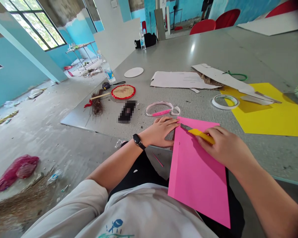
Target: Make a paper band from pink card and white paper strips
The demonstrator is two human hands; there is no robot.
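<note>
A sheet of pink paper (pixel 201 178) lies partly on the table's near edge and hangs over my lap, with a fold line along its left side. My right hand (pixel 223 143) is closed around a yellow utility knife (pixel 201 135), its blade out and its tip near the sheet's upper left corner. Against that left edge, my left hand (pixel 162 132) rests with fingers stretched out and thumb apart, fingertips touching the paper by the blade. Just beyond the left hand is a white paper loop with a pink strip (pixel 161 113).
A tape roll (pixel 225 102), yellow paper (pixel 270 115) and torn white cardboard (pixel 175 80) lie on the grey table (pixel 169 54). Left of them are a blurred dark rectangle (pixel 127 111), a round red-rimmed fan (pixel 123 92), a tape measure (pixel 106 86) and a water bottle (pixel 106 67).
</note>
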